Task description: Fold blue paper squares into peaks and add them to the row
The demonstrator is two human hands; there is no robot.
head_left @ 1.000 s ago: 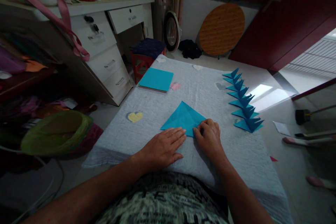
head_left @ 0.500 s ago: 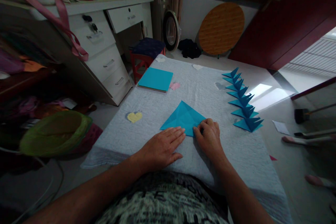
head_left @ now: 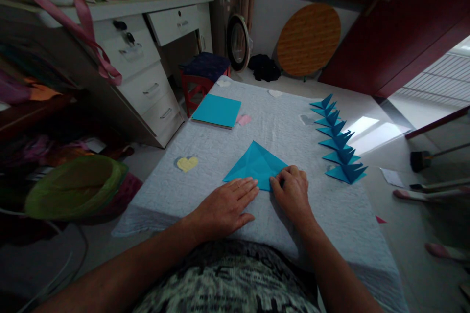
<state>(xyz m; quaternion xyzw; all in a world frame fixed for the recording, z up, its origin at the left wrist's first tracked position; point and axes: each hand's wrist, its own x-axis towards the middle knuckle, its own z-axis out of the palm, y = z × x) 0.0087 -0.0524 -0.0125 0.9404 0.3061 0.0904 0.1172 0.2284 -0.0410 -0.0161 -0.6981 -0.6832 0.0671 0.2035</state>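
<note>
A sheet of blue origami paper point(head_left: 255, 164), folded into a triangle with its point away from me, lies on the cloth-covered table. Faint crease lines cross its surface. My left hand point(head_left: 229, 205) rests flat with fingers stretched over the paper's near left edge. At the near right edge, my right hand point(head_left: 292, 190) has its fingers curled and pressed together on the paper's corner. Part of that corner is hidden under the fingers. A stack of blue paper squares point(head_left: 217, 111) sits farther off to the left. Several folded blue paper figures point(head_left: 338, 139) stand in a row on the right.
The table point(head_left: 205, 144) wears a pale cloth with heart patches. A white desk with drawers point(head_left: 143, 66) and a red stool point(head_left: 198, 85) are beyond its left side. A lined green bin point(head_left: 77, 186) stands at left. A round wooden board point(head_left: 309, 39) leans on the back wall.
Both hands and the folded paper stay in place. Only a very slight shift of the whole view is visible.
</note>
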